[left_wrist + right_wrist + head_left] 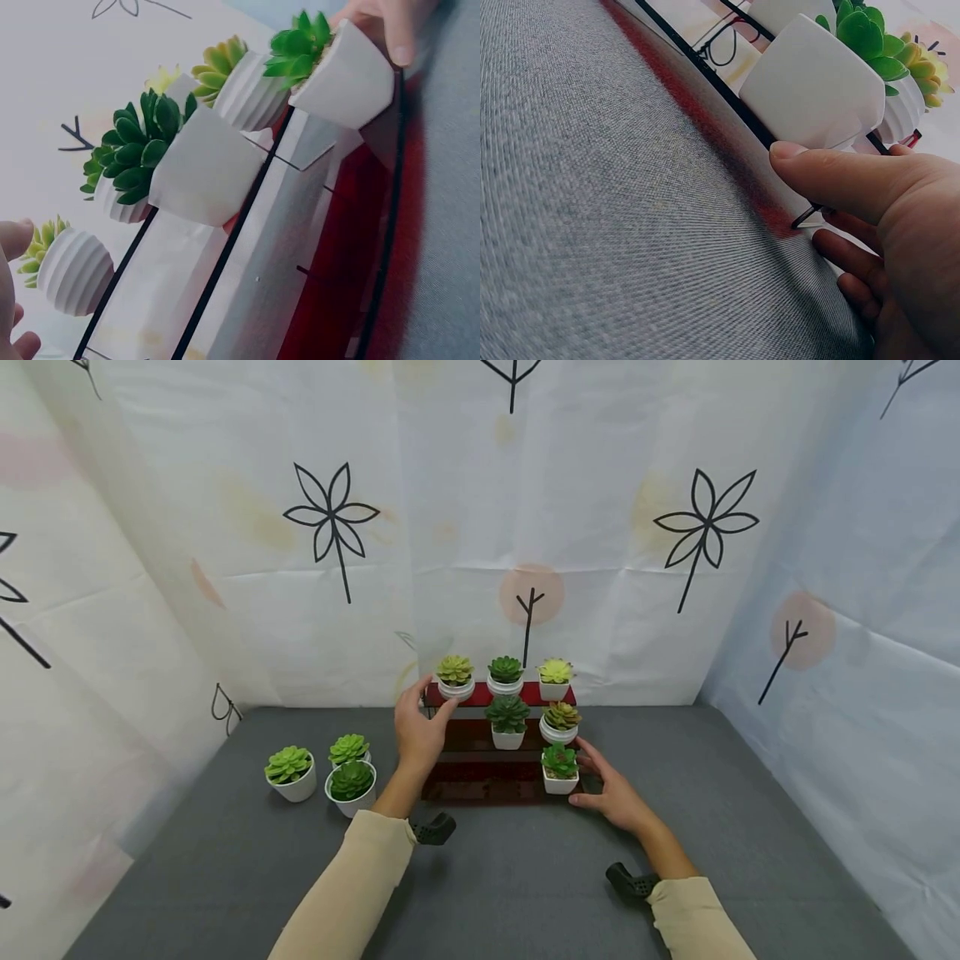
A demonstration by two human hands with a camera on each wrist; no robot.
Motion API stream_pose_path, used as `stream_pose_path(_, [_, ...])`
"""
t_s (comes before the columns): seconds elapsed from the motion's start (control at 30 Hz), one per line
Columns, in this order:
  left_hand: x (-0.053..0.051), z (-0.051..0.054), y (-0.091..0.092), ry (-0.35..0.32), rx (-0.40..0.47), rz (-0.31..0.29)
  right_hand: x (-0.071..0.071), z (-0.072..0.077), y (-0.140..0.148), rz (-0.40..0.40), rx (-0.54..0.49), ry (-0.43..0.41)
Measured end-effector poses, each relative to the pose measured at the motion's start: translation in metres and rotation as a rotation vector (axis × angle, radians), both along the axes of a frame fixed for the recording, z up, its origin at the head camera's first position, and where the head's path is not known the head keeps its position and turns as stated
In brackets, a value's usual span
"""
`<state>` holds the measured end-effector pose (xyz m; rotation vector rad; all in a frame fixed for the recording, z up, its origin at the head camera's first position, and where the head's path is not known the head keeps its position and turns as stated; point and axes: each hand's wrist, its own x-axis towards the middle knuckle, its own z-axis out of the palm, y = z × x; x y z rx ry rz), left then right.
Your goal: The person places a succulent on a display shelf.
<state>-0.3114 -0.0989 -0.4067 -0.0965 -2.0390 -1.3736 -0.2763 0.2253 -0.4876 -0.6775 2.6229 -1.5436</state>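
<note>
A dark red three-tier display stand (480, 783) holds several small potted succulents. My left hand (420, 735) is at the top tier's left end, thumb and fingers spread beside the yellow-green succulent in a ribbed white pot (455, 681). In the left wrist view, a gap shows between fingers (13, 238) and that pot. My right hand (611, 793) rests at the stand's lower right corner, its thumb (799, 159) touching the front edge. Beside it sits a bright green succulent in a square white pot (560, 770). A dark green succulent (507, 722) stands on the middle tier.
Left of the stand, on the grey tabletop (525, 885), are a light green potted succulent (291, 772), a darker one (352, 787) and another (348, 749) behind it. A patterned white cloth (450, 527) hangs behind. A dark cord loop (224, 706) hangs at left.
</note>
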Motion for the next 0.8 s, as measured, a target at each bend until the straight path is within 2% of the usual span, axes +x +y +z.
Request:
stream_pose_path(0.23, [0.014,-0.003,-0.003,0.043,-0.022,-0.053,0.0,0.0,0.001,0.004,0.002,-0.002])
stream_pose_path(0.47, [0.029,-0.01,-0.009,0.086,-0.065,-0.121,0.0,0.002,0.0,0.008,-0.01,0.01])
stream_pose_path(0.8, [0.052,-0.025,-0.024,0.153,-0.274,-0.147,0.0,0.0,0.001,0.013,-0.016,0.007])
